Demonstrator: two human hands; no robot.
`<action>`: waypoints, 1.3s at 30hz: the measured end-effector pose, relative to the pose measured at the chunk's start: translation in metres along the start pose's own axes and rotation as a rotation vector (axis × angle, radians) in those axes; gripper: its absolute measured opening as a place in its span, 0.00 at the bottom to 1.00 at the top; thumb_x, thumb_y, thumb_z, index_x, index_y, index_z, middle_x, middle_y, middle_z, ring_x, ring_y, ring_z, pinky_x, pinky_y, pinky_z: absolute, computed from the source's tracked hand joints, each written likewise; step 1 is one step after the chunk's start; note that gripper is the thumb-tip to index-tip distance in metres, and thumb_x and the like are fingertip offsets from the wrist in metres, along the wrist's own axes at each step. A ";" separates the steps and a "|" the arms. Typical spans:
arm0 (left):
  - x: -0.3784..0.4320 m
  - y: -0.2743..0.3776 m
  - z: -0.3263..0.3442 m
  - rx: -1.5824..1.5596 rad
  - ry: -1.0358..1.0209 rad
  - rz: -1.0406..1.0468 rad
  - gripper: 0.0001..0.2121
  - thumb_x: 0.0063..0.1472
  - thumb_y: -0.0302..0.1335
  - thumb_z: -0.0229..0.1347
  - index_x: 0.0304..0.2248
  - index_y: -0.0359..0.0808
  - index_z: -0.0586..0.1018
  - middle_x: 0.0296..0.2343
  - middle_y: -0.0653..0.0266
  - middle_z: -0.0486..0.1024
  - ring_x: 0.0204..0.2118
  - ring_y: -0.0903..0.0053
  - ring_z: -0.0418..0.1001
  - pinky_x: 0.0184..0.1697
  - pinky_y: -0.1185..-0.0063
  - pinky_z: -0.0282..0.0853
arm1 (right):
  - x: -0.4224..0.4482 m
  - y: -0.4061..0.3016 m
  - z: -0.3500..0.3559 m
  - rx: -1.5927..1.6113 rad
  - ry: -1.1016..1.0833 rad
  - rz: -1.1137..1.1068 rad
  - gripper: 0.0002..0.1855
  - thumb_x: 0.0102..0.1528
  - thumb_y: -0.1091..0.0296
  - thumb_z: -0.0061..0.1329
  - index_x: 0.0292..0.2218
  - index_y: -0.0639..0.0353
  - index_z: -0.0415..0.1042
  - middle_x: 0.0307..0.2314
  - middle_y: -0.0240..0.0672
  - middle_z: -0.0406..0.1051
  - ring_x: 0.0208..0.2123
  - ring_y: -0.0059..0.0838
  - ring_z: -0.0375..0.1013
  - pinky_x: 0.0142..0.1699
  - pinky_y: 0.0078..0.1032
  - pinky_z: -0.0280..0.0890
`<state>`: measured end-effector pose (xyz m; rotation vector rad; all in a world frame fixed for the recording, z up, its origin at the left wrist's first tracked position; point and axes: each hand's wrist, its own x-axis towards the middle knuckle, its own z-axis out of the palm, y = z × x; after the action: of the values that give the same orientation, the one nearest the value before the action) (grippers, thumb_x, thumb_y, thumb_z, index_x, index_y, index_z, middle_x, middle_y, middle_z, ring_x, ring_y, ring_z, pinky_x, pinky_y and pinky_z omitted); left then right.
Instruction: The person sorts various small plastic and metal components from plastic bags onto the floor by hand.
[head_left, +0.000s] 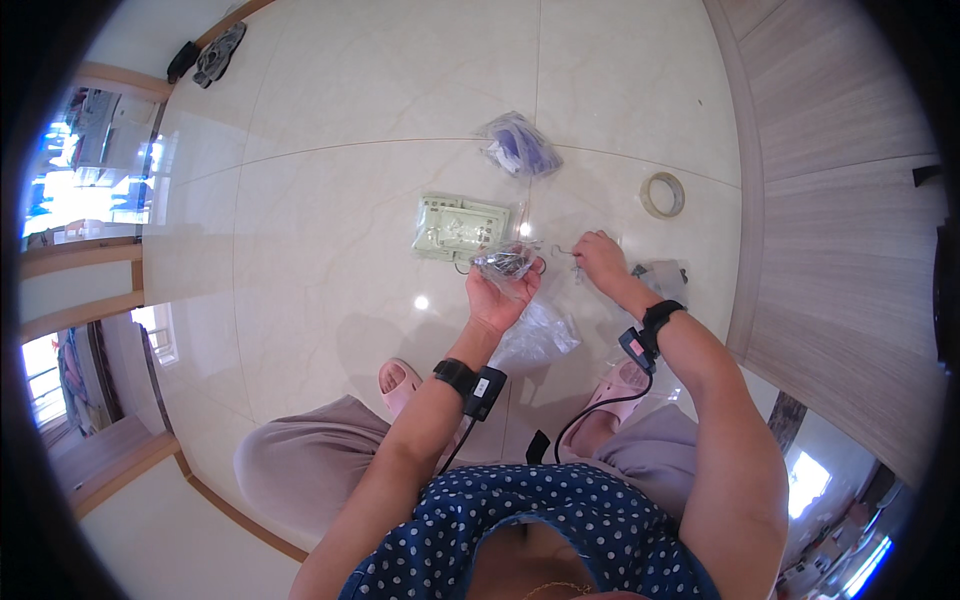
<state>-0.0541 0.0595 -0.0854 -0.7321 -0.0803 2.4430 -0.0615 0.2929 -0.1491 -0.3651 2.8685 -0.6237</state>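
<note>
A crinkled clear plastic bag of dark metal pieces (506, 260) rests in my left hand (499, 296), palm up and fingers curled around it. Thin curved metal loops stick out on both sides of that hand. To its right, my right hand (602, 259) pinches a thin bent metal hook (561, 250) between thumb and fingertips. Just beyond my left hand lies a clear-wrapped stack of pale green printed packets (469, 227). An empty-looking clear plastic bag (536, 337) is on the floor below my hands. Beside my right wrist sits a small bag with grey and dark contents (664, 277), partly hidden.
The glossy tile floor (337, 202) holds a clear bag with purple and white contents (521, 146) and a roll of clear tape (662, 195). Wooden cabinet doors (832, 195) stand along the right. Shoes (219, 56) lie far left. My pink clogs (401, 382) flank the work area.
</note>
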 end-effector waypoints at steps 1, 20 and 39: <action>0.000 0.001 -0.001 0.002 -0.003 0.001 0.24 0.61 0.44 0.41 0.41 0.28 0.73 0.39 0.53 0.71 0.42 0.59 0.66 0.40 0.72 0.69 | 0.000 -0.001 -0.002 -0.004 -0.007 0.014 0.05 0.44 0.71 0.52 0.26 0.51 0.78 0.30 0.29 0.71 0.39 0.35 0.67 0.42 0.30 0.67; 0.001 0.011 0.000 0.106 -0.003 0.100 0.29 0.62 0.50 0.42 0.49 0.29 0.67 0.39 0.52 0.70 0.41 0.64 0.69 0.42 0.73 0.69 | -0.005 -0.097 -0.170 0.566 0.331 -0.386 0.09 0.47 0.78 0.56 0.34 0.61 0.76 0.29 0.34 0.72 0.27 0.31 0.71 0.31 0.22 0.67; -0.003 -0.007 0.011 0.177 -0.029 0.082 0.25 0.65 0.50 0.38 0.48 0.38 0.71 0.44 0.61 0.73 0.46 0.70 0.70 0.47 0.72 0.66 | 0.017 -0.139 -0.144 0.226 0.512 -0.484 0.05 0.40 0.69 0.56 0.25 0.52 0.77 0.52 0.35 0.65 0.56 0.43 0.57 0.55 0.40 0.54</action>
<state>-0.0543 0.0650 -0.0733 -0.6333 0.1553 2.4991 -0.0830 0.2209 0.0375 -1.0076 3.1318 -1.2756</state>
